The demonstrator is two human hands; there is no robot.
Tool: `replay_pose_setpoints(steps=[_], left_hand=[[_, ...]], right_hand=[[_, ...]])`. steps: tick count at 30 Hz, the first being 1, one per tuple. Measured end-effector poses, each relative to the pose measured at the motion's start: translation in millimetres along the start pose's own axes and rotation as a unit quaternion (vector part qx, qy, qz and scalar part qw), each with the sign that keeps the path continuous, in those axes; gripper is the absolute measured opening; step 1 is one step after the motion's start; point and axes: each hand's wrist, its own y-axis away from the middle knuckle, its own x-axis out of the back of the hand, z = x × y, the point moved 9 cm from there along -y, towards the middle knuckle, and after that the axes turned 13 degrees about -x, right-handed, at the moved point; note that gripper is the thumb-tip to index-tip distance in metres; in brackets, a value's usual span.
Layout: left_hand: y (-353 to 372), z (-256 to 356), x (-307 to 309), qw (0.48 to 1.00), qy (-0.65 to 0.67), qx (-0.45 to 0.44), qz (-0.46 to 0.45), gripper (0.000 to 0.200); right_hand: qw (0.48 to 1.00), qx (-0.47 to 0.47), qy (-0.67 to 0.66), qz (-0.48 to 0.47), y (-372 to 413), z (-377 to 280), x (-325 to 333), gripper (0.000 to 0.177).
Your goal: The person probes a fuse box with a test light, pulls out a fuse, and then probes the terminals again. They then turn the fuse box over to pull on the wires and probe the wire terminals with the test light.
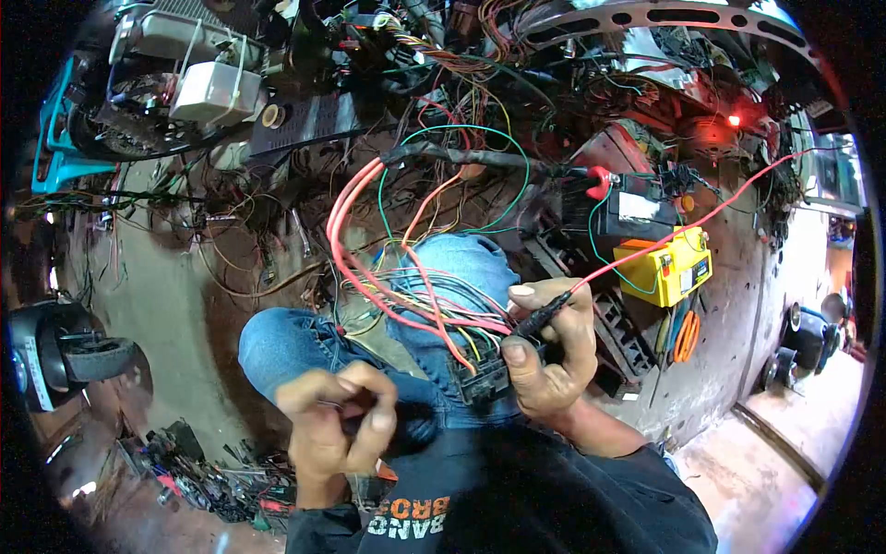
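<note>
My right hand [558, 360] pinches the black-wrapped end [543, 317] of a thin red wire [683, 237] between thumb and fingers. Just beside it, a black connector block [484, 380] rests at my lap, partly hidden by that hand. A bundle of coloured wires [452, 300] runs into the block over my jeans. Thicker red wires [341, 245] loop up from there to a black-taped harness [461, 157]. My left hand [337, 420] is raised apart from the wires, at the left, fingers curled toward the thumb. What lies between them, if anything, cannot be made out.
A yellow battery [666, 268] and a darker battery [637, 208] stand at the right, near orange-handled pliers [686, 335]. Tangled wiring hangs along the top. A white container [217, 92] is at the upper left; loose tools and parts [208, 475] lie at the lower left.
</note>
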Motion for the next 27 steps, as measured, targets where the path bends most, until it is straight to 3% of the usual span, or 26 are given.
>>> replay_pose_setpoints(steps=[2,3,6,10,12,13,14,16,18,20,22,25,27], left_hand=[[-8,0,7,0.986,-0.123,0.024,-0.11,0.044],[-11,4,11,0.991,-0.118,-0.008,-0.064,0.048],[-38,26,-5,0.929,-0.26,-0.066,-0.256,0.051],[-57,53,-10,0.938,-0.239,-0.129,-0.214,0.038],[-49,24,22,0.979,-0.145,0.116,-0.079,0.042],[-41,14,36,0.971,-0.091,0.218,0.019,0.046],[-35,15,44,0.956,-0.112,0.25,0.106,0.048],[-60,40,29,0.962,-0.246,0.123,0.002,0.043],[-62,43,35,0.98,-0.18,0.056,0.064,0.044],[-56,40,47,0.972,-0.192,-0.018,0.135,0.074],[-71,50,36,0.959,-0.21,-0.026,0.191,0.111],[-61,37,38,0.96,-0.225,-0.024,0.164,0.098],[-64,37,23,0.977,-0.203,-0.055,0.046,0.059]], right_hand=[[1.0,0.007,-0.008,-0.001,1,1,1,0.033],[1.0,0.01,-0.013,-0.002,1,2,1,0.033],[0.998,0.017,-0.052,0.021,5,8,1,0.032],[0.996,0.017,-0.08,0.033,11,16,2,0.036],[0.997,0.015,-0.075,0.028,13,18,3,0.037],[0.996,0.014,-0.083,0.03,13,18,3,0.036],[0.995,0.013,-0.09,0.032,14,18,2,0.036],[0.996,0.011,-0.085,0.035,12,14,3,0.033],[0.996,0.003,-0.082,0.029,11,13,3,0.032],[0.994,0.007,-0.104,0.033,11,14,3,0.031],[0.995,0.016,-0.089,0.029,9,12,3,0.031],[0.998,0.052,-0.017,0.018,-1,-4,6,0.032],[1.0,0.011,-0.014,-0.012,-3,-5,5,0.031]])
